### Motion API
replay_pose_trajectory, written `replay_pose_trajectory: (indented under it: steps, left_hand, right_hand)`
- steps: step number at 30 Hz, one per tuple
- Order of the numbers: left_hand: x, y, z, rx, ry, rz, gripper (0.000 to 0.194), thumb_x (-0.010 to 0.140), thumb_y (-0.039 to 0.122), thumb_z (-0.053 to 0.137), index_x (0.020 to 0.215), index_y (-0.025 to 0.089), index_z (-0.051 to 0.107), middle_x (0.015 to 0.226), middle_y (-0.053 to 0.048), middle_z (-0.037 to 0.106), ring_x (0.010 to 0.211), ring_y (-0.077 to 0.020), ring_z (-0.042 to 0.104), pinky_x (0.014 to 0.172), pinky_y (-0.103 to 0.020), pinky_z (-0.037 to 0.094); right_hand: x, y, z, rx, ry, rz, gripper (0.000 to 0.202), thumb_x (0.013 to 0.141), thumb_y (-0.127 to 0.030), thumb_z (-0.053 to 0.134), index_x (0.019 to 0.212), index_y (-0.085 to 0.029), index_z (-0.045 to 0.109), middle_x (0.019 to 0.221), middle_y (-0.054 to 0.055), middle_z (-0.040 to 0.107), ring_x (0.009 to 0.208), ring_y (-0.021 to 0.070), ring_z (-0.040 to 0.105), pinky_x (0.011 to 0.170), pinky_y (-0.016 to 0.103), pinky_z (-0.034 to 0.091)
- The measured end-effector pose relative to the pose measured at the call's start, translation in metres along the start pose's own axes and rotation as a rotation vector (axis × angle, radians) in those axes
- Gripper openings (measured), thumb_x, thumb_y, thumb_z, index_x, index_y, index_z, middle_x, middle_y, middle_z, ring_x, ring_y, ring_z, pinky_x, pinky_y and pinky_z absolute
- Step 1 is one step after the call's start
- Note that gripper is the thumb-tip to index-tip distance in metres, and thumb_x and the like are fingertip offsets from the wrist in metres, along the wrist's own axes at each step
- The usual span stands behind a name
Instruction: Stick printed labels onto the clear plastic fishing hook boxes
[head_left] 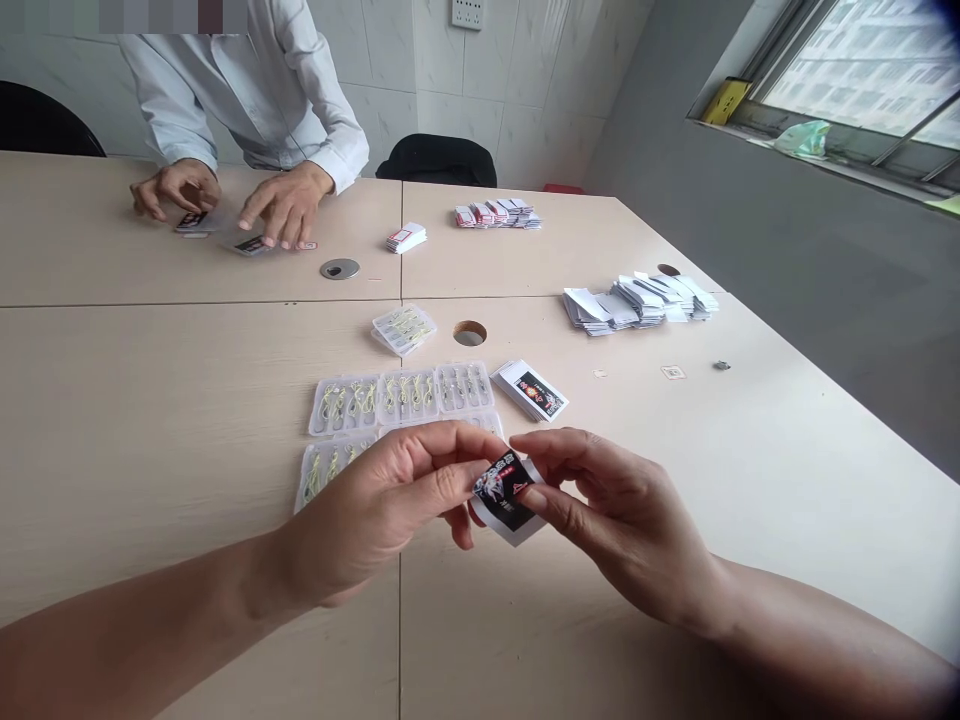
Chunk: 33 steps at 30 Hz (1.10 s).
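Note:
Near the front middle of the table, a black printed card with white edges (510,497) is held between both hands. My left hand (409,500) pinches its left side between thumb and fingers. On its right side, the thumb and fingers of my right hand (615,510) close on the card. Just behind them lies a stack of similar cards (531,390). Clear plastic boxes with hooks on yellowish cords (409,395) stand in rows behind and left of my left hand, which partly covers the nearer row. Two more such boxes (404,328) are piled farther back.
Bundles of white paper slips (641,302) lie at the right, with red-edged bundles (498,214) and a small stack (406,237) farther back. Across the table (150,400), a person in a white shirt (255,80) handles dark cards. A round hole (470,333) is in the tabletop.

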<state>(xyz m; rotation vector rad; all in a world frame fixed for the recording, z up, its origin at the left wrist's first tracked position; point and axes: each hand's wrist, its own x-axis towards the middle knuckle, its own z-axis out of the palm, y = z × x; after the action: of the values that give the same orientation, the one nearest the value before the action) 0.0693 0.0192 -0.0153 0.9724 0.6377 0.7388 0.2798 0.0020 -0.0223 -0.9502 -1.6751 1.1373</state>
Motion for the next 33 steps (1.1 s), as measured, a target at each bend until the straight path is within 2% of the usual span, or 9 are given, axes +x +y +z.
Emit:
replay_pose_trajectory:
  steps: [3,5,7,9,12,17,24,30,33]
  left_hand:
    - [-0.001,0.0,0.0,0.013,0.021,-0.004,0.017,0.096,0.036,0.066,0.099,0.03,0.081,0.085,0.001,0.068,0.076,-0.0096,0.058,0.064,-0.015,0.053]
    - [-0.003,-0.002,-0.002,0.028,0.054,-0.004,0.026,0.099,0.043,0.059,0.1,0.028,0.081,0.09,0.0,0.068,0.079,-0.0114,0.058,0.066,-0.017,0.054]
    - [-0.006,-0.003,-0.004,0.083,0.066,0.0,0.033,0.099,0.05,0.055,0.107,0.028,0.078,0.098,-0.001,0.068,0.084,-0.013,0.059,0.07,-0.02,0.055]
    - [-0.009,-0.005,-0.006,0.178,0.073,0.0,0.033,0.095,0.053,0.061,0.118,0.032,0.071,0.105,0.0,0.068,0.086,-0.0129,0.059,0.076,-0.021,0.054]
    - [-0.011,-0.008,-0.004,0.349,0.128,0.053,0.036,0.089,0.045,0.074,0.121,0.034,0.065,0.11,0.002,0.068,0.089,-0.0124,0.062,0.081,-0.023,0.053]
    - [-0.007,-0.006,0.003,0.578,0.225,0.183,0.018,0.09,0.035,0.072,0.107,0.027,0.069,0.098,0.002,0.068,0.082,-0.0119,0.062,0.076,-0.023,0.052]
    - [-0.002,-0.002,0.001,0.62,0.187,0.166,0.015,0.095,0.033,0.063,0.094,0.023,0.073,0.1,-0.002,0.069,0.096,-0.0183,0.064,0.081,-0.027,0.052]
    - [-0.005,-0.002,0.003,0.595,0.148,0.09,0.017,0.095,0.037,0.064,0.088,0.023,0.073,0.09,0.0,0.069,0.085,-0.0159,0.062,0.075,-0.026,0.05]
    - [-0.006,0.003,0.0,0.641,0.099,0.09,0.018,0.094,0.04,0.065,0.098,0.024,0.074,0.094,0.0,0.071,0.084,-0.0152,0.063,0.077,-0.026,0.05]
  right_hand:
    - [0.002,-0.001,0.0,-0.002,0.012,0.032,0.019,0.09,-0.019,0.072,0.107,-0.026,0.073,0.081,-0.002,0.072,0.071,0.0101,0.063,0.064,0.021,0.054]
    - [0.003,-0.001,-0.001,0.058,0.02,0.069,0.015,0.09,-0.021,0.073,0.104,-0.026,0.073,0.082,-0.001,0.074,0.071,0.0109,0.065,0.065,0.023,0.055]
    - [0.005,-0.002,-0.001,0.167,0.027,0.13,0.009,0.09,-0.023,0.073,0.099,-0.025,0.073,0.082,-0.001,0.076,0.071,0.0112,0.066,0.065,0.023,0.056]
    - [0.007,-0.003,-0.001,0.289,0.042,0.197,0.004,0.09,-0.024,0.075,0.094,-0.024,0.074,0.083,0.0,0.076,0.072,0.0104,0.067,0.065,0.022,0.057]
    - [0.009,-0.005,0.0,0.433,0.05,0.264,0.007,0.087,-0.025,0.079,0.088,-0.022,0.073,0.082,-0.002,0.076,0.071,0.0081,0.067,0.065,0.018,0.058]
    - [0.009,-0.004,0.003,0.452,0.026,0.288,0.01,0.087,-0.028,0.079,0.086,-0.021,0.071,0.079,-0.002,0.073,0.071,0.0085,0.066,0.064,0.019,0.059]
    - [0.009,0.0,0.002,0.346,0.014,0.261,0.017,0.086,-0.033,0.079,0.082,-0.021,0.067,0.079,-0.001,0.065,0.073,0.0113,0.062,0.063,0.022,0.055]
    - [0.009,0.001,0.002,0.353,0.027,0.27,0.019,0.086,-0.036,0.078,0.086,-0.021,0.067,0.079,0.001,0.072,0.068,0.0128,0.065,0.061,0.025,0.058]
    - [0.01,0.004,0.003,0.357,0.063,0.242,0.019,0.087,-0.034,0.078,0.089,-0.023,0.064,0.077,-0.002,0.069,0.067,0.0112,0.064,0.058,0.021,0.057]
